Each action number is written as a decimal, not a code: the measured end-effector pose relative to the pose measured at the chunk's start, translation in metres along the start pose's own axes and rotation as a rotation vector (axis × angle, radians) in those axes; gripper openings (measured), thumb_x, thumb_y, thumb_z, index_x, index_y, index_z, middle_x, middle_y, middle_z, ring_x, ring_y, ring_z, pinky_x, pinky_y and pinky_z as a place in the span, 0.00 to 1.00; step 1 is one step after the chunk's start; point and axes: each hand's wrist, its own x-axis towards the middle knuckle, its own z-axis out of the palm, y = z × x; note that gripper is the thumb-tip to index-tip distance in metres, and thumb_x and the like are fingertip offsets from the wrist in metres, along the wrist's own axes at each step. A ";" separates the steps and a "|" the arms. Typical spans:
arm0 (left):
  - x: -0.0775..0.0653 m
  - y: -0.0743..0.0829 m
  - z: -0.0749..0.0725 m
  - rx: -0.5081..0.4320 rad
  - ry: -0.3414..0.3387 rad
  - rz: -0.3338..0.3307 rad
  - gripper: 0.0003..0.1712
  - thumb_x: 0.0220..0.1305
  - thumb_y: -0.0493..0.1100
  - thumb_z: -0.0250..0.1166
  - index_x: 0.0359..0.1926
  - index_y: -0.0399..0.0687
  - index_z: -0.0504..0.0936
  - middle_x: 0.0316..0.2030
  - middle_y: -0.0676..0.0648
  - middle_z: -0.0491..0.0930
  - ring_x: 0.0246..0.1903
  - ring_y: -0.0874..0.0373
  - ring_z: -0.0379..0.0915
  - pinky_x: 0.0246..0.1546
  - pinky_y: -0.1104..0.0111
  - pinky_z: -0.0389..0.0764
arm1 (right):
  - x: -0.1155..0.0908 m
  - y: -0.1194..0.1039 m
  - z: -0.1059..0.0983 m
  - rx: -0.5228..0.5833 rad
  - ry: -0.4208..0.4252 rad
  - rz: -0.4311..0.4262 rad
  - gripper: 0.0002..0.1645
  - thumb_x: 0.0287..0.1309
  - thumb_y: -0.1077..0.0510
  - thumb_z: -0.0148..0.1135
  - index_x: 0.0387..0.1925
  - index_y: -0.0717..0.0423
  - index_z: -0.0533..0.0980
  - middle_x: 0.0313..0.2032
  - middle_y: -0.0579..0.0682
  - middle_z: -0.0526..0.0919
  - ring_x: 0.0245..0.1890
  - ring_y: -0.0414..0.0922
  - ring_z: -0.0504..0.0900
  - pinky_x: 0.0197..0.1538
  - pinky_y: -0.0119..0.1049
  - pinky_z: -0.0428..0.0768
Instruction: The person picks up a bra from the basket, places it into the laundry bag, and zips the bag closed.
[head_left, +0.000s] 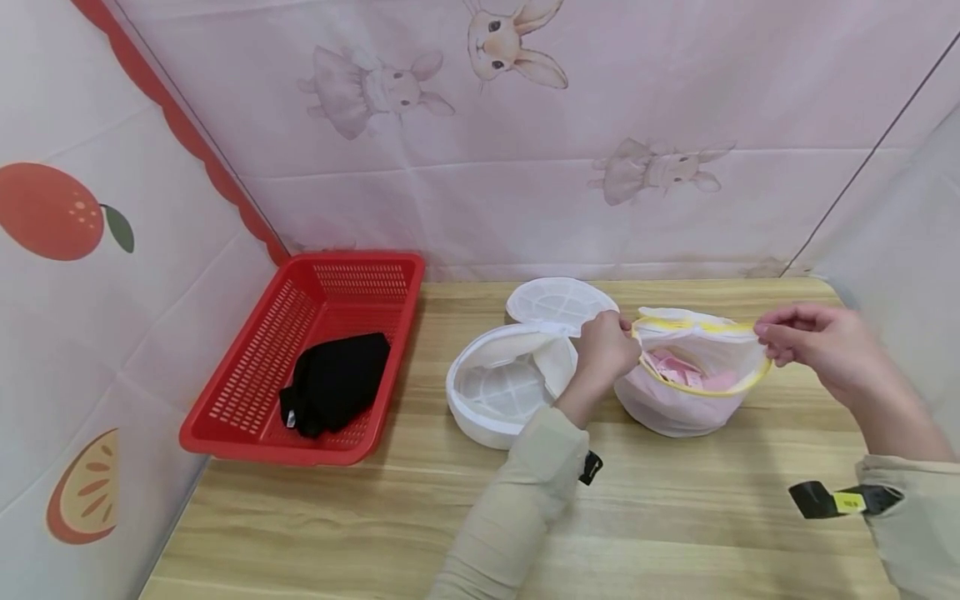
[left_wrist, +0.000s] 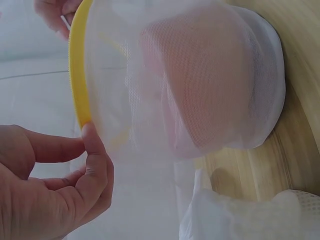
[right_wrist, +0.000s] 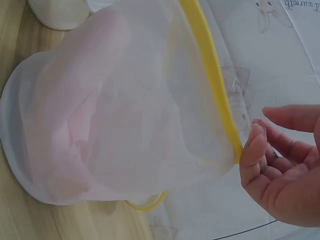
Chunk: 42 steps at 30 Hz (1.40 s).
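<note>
A white mesh laundry bag point(head_left: 678, 412) with a yellow zipper edge stands upright on the table, its mouth open. Pink cloth point(head_left: 693, 372) lies inside and shows through the mesh in both wrist views. At the left end of the mouth, my left hand point(head_left: 609, 354) pinches the yellow edge point(left_wrist: 79, 75) between thumb and index finger. My right hand point(head_left: 828, 346) is at the opposite end, its curled fingers point(right_wrist: 252, 150) at the zipper's corner, with the thumb held apart in the right wrist view. Between them the mouth is stretched wide.
Left of the bag, a white oval mesh case point(head_left: 480, 429) stands with its lid point(head_left: 558, 300) flipped back. A red plastic basket point(head_left: 300, 454) at the left holds a folded black garment point(head_left: 341, 383). Printed sheets point(head_left: 480, 208) wall the wooden table point(head_left: 337, 533) at back and sides.
</note>
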 end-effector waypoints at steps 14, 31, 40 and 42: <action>0.000 -0.001 0.001 0.026 -0.040 -0.008 0.11 0.43 0.28 0.61 0.27 0.48 0.78 0.20 0.55 0.71 0.27 0.60 0.68 0.26 0.75 0.67 | -0.004 0.003 -0.003 -0.156 0.132 -0.043 0.13 0.56 0.68 0.58 0.27 0.47 0.79 0.24 0.40 0.80 0.22 0.36 0.76 0.26 0.25 0.75; -0.001 0.002 0.002 0.086 -0.061 0.006 0.11 0.43 0.30 0.61 0.28 0.49 0.78 0.23 0.55 0.74 0.30 0.58 0.70 0.28 0.74 0.68 | 0.002 0.012 0.046 -0.526 -0.410 -0.051 0.07 0.53 0.67 0.60 0.35 0.68 0.75 0.24 0.51 0.78 0.22 0.41 0.77 0.23 0.33 0.75; -0.001 0.002 0.002 0.105 -0.069 -0.006 0.10 0.44 0.31 0.62 0.28 0.49 0.77 0.25 0.54 0.75 0.30 0.58 0.70 0.28 0.73 0.68 | 0.003 0.008 0.053 -0.454 -0.460 -0.117 0.09 0.55 0.72 0.54 0.39 0.73 0.73 0.30 0.56 0.80 0.25 0.40 0.78 0.28 0.35 0.78; -0.002 0.001 0.003 0.110 -0.068 -0.005 0.10 0.44 0.31 0.61 0.28 0.50 0.77 0.25 0.54 0.75 0.30 0.58 0.70 0.28 0.73 0.68 | 0.003 0.008 0.055 -0.463 -0.489 -0.096 0.10 0.56 0.70 0.55 0.39 0.72 0.73 0.30 0.55 0.80 0.26 0.39 0.77 0.29 0.34 0.78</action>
